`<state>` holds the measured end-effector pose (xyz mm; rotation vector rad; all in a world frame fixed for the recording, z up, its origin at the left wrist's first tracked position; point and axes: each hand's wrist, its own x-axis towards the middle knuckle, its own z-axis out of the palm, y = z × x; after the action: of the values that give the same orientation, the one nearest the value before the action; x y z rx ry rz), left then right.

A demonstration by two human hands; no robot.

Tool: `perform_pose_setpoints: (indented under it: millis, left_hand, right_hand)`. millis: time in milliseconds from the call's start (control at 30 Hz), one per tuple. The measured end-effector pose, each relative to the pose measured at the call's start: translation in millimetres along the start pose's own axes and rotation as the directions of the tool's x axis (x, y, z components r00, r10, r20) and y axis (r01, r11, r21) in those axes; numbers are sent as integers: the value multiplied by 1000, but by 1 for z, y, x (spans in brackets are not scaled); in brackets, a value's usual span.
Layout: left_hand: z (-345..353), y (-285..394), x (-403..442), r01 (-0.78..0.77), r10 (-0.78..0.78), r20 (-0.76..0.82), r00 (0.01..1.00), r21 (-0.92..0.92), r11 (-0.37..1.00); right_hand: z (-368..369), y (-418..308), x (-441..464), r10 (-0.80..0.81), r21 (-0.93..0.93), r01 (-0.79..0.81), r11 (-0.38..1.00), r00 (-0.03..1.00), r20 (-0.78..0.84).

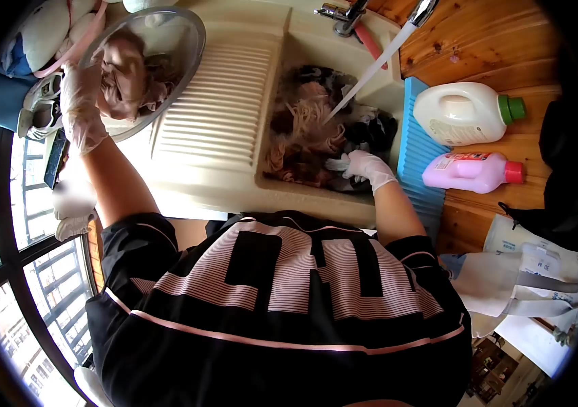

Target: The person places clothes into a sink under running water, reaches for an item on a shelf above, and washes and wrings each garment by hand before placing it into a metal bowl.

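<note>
My left hand, in a thin whitish glove, is at the left rim of a clear basin and appears closed on it, though the fingertips are partly hidden. Crumpled pinkish-beige laundry lies in the basin. My right hand, also gloved, is down in the sink with its fingers closed on a light grey cloth. Around it lies wet laundry in dark, pink and brownish tones. Water runs onto this pile from the faucet.
A ribbed washboard slope separates basin and sink well. Right of the sink are a blue washboard, a white detergent bottle with green cap and a pink bottle with red cap. Shoes and a window are at left.
</note>
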<state>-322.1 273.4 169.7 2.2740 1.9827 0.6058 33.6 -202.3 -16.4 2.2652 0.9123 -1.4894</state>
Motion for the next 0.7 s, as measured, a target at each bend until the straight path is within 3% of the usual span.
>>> perform_pose_setpoints:
  millis: [33,67,133,167,200,233,267,300,333,367,400,467,500,533,567,600,633,667,700]
  left_hand:
    - [-13,13,-16,22,-21,-34,999,24,999]
    - [-19,23,-25,-92,84,-129,988,-57,994]
    - [-27,39,-41,-327,255,-335,907,-178,928]
    - [-29,54,-50,-363,291,-363,885,-147,920]
    - [-28,70,-64,-526,402,-349,847,-437,729]
    - [-13,78,-67,-609,581,-271,767,-22,793]
    - [2,85,-71,-639,735,-182,654,386,665]
    - [-2,119,-106,-756,743,-211,635,32,654]
    - [-12,146,-136,-438,601,61,797,-628,643]
    - [55,143,-136,40,760,102,642,-994,99]
    - [8,175,-180,223,634,465,618,-877,425]
    - [67,197,-203,-92,686,659,309,-697,711]
    - [90,207,-223,-449,864,470,180,-742,497]
    - [122,219,-248,-480,779,625,46,-670,566]
    - [125,222,-267,-412,752,659,-1,-685,600]
    - [151,231,-291,-513,614,790,-3,-528,677]
    - [180,230,-310,-475,664,747,-25,-594,649]
    - [188,226,-322,-491,750,659,-58,-673,553]
    - [203,228,-341,-515,648,762,9,-552,656]
  right_hand:
    - [-7,0,-5,-114,-98,105,990,989,-93]
    - [-16,0,-9,-112,156,128,979,988,-110]
    - [-47,-5,-27,-170,307,201,930,977,-125]
    - [-57,-8,-38,-157,346,210,914,972,-175]
    - [-65,-12,-48,-141,386,223,895,963,-228]
    - [-71,-12,-55,-160,440,285,851,940,-300]
    - [-78,-17,-67,-181,500,330,801,929,-323]
    - [-84,-19,-80,-213,557,385,736,912,-350]
    - [-88,-18,-86,-244,607,438,663,893,-378]
    - [-92,-11,-86,-158,595,395,700,898,-411]
    - [-96,-2,-83,-41,534,339,774,869,-492]
    - [-96,17,-73,21,168,161,972,658,-752]
    - [-96,-2,-98,70,94,-1,996,679,-731]
    - [-92,-21,-110,112,29,-133,991,677,-727]
    - [-86,-20,-100,119,36,-135,990,681,-723]
    - [-80,-19,-89,126,42,-139,989,685,-717]
    - [-67,-36,-94,182,98,-172,980,591,-786]
    - [-53,-33,-76,83,40,-105,994,450,-889]
    - [-46,-42,-77,32,6,-68,998,378,-925]
